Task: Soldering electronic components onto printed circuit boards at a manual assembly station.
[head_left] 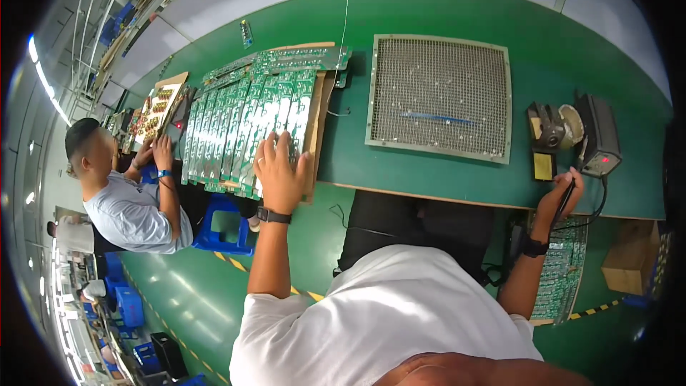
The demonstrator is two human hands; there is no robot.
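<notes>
My left hand [281, 177] lies with spread fingers on the near right corner of a layer of long green circuit boards [227, 125]. These sit side by side on brown cardboard [319, 125]. At the right, my right hand [561, 199] is closed around a black cable [569, 196], just in front of a black soldering station [602, 136] with a red light. A soldering iron stand [549, 127] with a yellow sponge [544, 166] is beside that hand. Whether an iron's handle is also in the fingers is hidden.
A framed wire mesh panel [369, 100] with a thin blue strip [437, 119] lies mid-table. A thin wire [344, 25] hangs by the boards. A small circuit board [246, 33] lies farther back. A co-worker [136, 200] sits at left. More boards [561, 279] and a cardboard box [631, 257] are below right.
</notes>
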